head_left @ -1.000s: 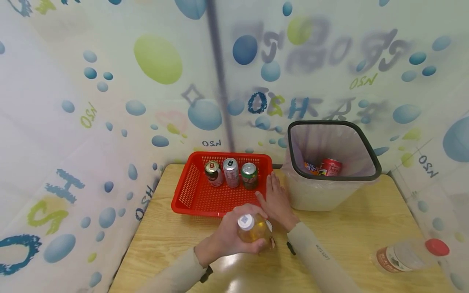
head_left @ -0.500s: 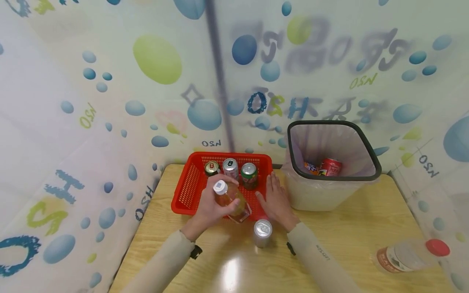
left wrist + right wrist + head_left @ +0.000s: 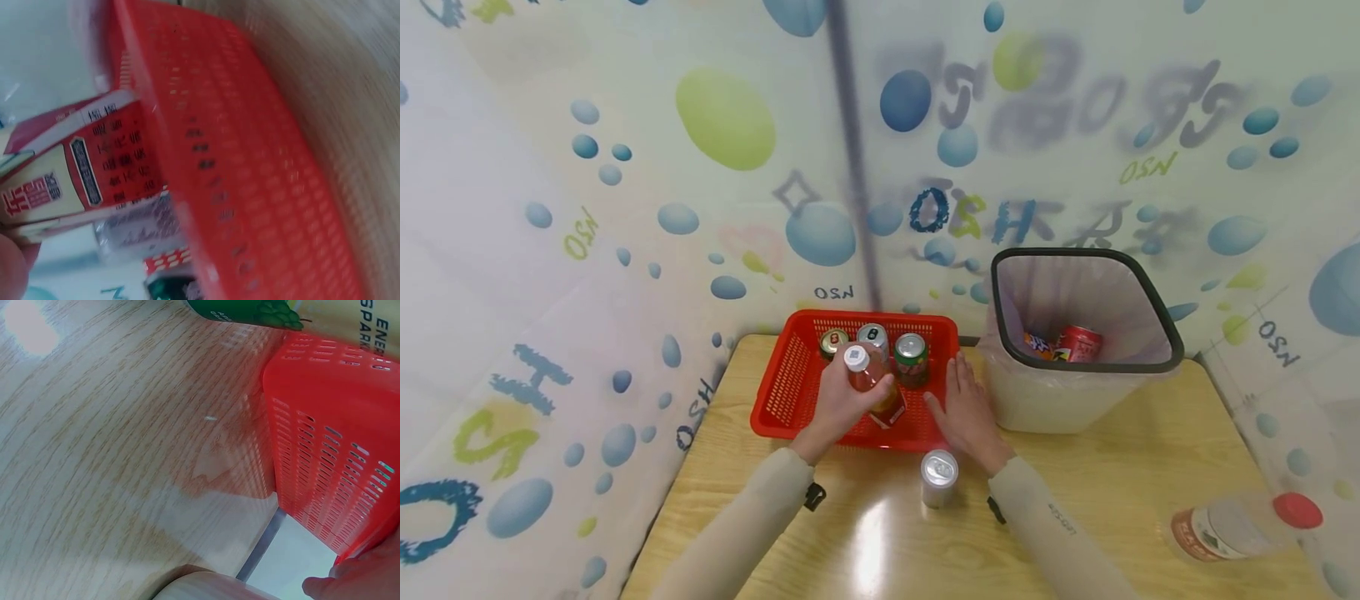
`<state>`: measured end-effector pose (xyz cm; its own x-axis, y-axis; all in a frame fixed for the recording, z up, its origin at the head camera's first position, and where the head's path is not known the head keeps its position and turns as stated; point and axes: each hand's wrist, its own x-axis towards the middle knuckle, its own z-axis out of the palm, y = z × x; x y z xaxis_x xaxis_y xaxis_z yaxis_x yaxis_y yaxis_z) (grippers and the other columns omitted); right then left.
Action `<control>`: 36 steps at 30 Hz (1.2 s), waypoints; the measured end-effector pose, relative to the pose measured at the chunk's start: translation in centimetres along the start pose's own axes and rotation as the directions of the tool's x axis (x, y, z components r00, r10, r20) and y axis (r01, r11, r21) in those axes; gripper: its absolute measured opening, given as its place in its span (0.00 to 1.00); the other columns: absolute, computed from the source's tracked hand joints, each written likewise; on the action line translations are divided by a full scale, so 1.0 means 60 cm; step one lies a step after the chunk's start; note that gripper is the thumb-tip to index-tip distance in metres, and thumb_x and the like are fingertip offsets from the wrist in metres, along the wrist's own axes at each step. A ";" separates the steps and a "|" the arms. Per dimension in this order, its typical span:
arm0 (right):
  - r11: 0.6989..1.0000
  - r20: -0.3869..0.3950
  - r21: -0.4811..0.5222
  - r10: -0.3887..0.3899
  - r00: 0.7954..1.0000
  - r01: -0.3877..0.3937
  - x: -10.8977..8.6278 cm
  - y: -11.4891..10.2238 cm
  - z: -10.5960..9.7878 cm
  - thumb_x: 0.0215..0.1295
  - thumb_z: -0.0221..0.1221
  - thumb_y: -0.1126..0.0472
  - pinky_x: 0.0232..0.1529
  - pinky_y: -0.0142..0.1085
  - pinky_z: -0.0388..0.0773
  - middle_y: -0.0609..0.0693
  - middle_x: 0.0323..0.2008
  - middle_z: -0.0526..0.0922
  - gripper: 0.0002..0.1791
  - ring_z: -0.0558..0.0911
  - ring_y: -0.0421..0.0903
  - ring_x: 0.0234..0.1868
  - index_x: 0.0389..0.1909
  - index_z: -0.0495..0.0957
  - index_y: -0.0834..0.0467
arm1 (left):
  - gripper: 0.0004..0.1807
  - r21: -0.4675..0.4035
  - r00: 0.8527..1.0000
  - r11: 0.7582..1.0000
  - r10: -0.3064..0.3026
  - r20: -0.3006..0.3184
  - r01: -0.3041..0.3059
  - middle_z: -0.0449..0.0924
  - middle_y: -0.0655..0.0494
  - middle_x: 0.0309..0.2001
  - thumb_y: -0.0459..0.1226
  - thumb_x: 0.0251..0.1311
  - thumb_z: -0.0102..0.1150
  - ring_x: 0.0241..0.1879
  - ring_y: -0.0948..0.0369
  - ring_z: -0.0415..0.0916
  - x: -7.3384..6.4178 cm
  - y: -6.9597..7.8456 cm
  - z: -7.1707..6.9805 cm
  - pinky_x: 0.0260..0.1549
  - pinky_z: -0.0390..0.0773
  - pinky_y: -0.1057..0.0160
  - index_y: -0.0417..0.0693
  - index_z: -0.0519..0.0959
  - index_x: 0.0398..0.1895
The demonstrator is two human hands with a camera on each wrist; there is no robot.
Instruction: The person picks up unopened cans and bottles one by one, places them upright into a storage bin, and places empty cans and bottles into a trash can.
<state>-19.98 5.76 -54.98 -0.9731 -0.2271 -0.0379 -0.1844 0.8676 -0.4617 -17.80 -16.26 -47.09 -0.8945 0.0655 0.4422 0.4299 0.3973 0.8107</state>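
Note:
My left hand (image 3: 838, 398) grips a bottle (image 3: 868, 377) of amber drink with a white cap, tilted over the red plastic basket (image 3: 769, 428). In the left wrist view its red and cream label (image 3: 94, 162) shows close to the basket wall (image 3: 244, 156). Three drink cans stand at the back of the basket: a gold-topped can (image 3: 833, 342), a silver can (image 3: 872, 335) and a green-banded can (image 3: 912, 358). The bottle and left hand partly hide the first two. My right hand (image 3: 966, 412) rests on the basket's right rim, fingers extended.
A can (image 3: 938, 481) stands upright on the table before the basket; its green and gold side (image 3: 312, 315) shows in the right wrist view. Right of the basket is a lined bin (image 3: 1037, 400) holding a red can (image 3: 1078, 343). A red-capped bottle (image 3: 1213, 529) stands at far right.
My left hand has carried the bottle from the table in front, leftward and away from me, over the basket. This uncovered the can on the table. The right hand has stayed on the rim.

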 end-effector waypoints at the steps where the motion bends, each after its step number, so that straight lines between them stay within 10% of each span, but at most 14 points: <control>1: 1.000 -0.001 0.001 -0.001 1.000 0.001 0.000 0.000 0.000 0.78 0.49 0.41 0.77 0.59 0.51 0.63 0.83 0.38 0.48 0.46 0.64 0.82 0.81 0.42 0.68 | 0.28 -0.002 1.000 1.000 -0.010 -0.009 0.010 0.83 0.45 0.48 0.33 0.55 0.74 0.45 0.51 0.84 0.001 -0.002 0.007 0.45 0.87 0.52 0.36 0.72 0.56; 15: 1.000 0.001 0.001 -0.001 1.000 0.001 0.000 0.000 -0.001 0.78 0.50 0.41 0.77 0.59 0.50 0.64 0.83 0.39 0.48 0.44 0.63 0.82 0.81 0.42 0.69 | 0.26 -0.042 0.958 0.975 -0.223 -0.178 0.219 0.82 0.44 0.46 0.34 0.55 0.75 0.46 0.52 0.80 -0.001 -0.035 0.092 0.49 0.83 0.53 0.34 0.73 0.53; 28: 0.999 -0.038 0.014 -0.035 0.999 0.035 -0.002 0.000 -0.001 0.77 0.52 0.43 0.76 0.60 0.55 0.65 0.82 0.42 0.47 0.48 0.64 0.81 0.80 0.45 0.71 | 0.23 -0.009 0.917 0.951 -0.300 -0.261 0.309 0.81 0.45 0.44 0.36 0.53 0.76 0.46 0.50 0.79 -0.013 -0.051 0.133 0.52 0.80 0.48 0.38 0.76 0.49; 36: 1.000 -0.034 0.010 -0.014 0.999 0.015 -0.003 0.000 -0.001 0.77 0.52 0.43 0.76 0.60 0.55 0.65 0.82 0.41 0.47 0.47 0.63 0.81 0.80 0.45 0.70 | 0.22 0.020 0.917 0.947 -0.305 -0.257 0.320 0.80 0.45 0.44 0.35 0.53 0.75 0.46 0.49 0.78 -0.009 -0.049 0.149 0.53 0.79 0.48 0.38 0.77 0.48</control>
<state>-19.83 5.81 -54.89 -0.9746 -0.2241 -0.0007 -0.1974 0.8597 -0.4711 -19.66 -9.30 -53.17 -0.9200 -0.2961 0.2568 0.1181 0.4154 0.9020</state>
